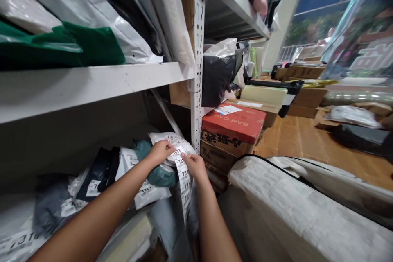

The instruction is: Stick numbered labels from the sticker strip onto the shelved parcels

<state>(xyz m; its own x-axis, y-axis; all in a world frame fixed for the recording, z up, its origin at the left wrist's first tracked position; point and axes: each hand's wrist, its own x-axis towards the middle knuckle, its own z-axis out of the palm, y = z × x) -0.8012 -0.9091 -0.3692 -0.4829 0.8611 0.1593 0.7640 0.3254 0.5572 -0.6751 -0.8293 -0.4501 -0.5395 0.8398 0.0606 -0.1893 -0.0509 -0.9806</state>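
A long strip of white number labels hangs down in front of the lower shelf, its top end by a white plastic parcel. My left hand pinches the upper left edge of the strip, near the label reading 7033. On the strip's other edge, the thumb and fingers of my right hand are closed. Both hands are over the white parcel, which they partly hide. Just left of them lies a teal parcel.
Several labelled bags, including a dark one, crowd the lower shelf. A perforated white post stands close behind my hands. To the right are a red box and a large grey-white sack. Wrapped parcels fill the upper shelf.
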